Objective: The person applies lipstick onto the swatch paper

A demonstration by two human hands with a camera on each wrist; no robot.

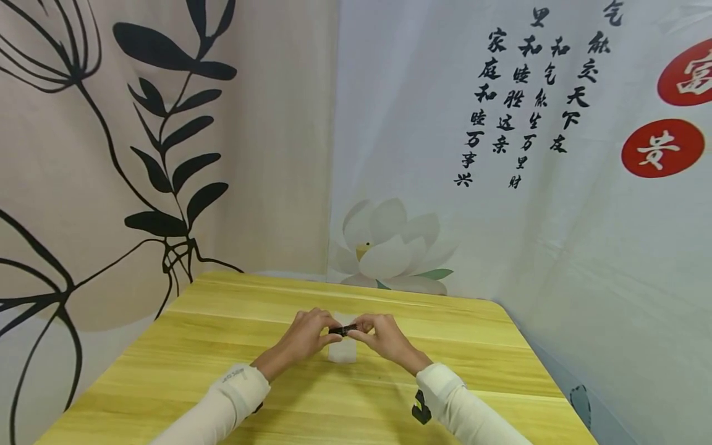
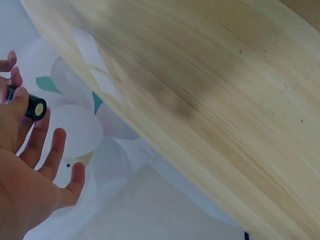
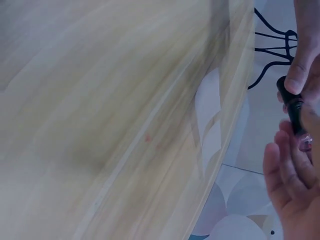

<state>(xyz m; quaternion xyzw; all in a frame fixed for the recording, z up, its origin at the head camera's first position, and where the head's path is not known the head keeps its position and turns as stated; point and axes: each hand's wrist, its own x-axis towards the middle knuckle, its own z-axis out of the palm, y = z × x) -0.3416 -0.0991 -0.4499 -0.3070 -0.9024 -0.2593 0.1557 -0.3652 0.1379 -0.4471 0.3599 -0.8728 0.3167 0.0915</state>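
A small black tube (image 1: 342,330), shaped like a lipstick, is held above the table between both hands. My left hand (image 1: 308,335) pinches one end between thumb and fingers. The right hand (image 1: 386,337) pinches the other end. In the left wrist view, the tube (image 2: 36,107) shows a round pale label on its flat end, and the other left fingers spread away from it. Seen from the right wrist, the tube (image 3: 293,107) has a shiny clear-pinkish part at the right hand's end, partly covered by that hand's fingers. Below the hands lies a white sheet (image 1: 342,352).
The wooden table (image 1: 222,346) has a rounded far corner on the right. Behind it hangs a printed cloth backdrop (image 1: 278,154) with plants, a lotus and writing. A dark strap piece (image 1: 421,408) hangs beneath the right sleeve (image 1: 461,395).
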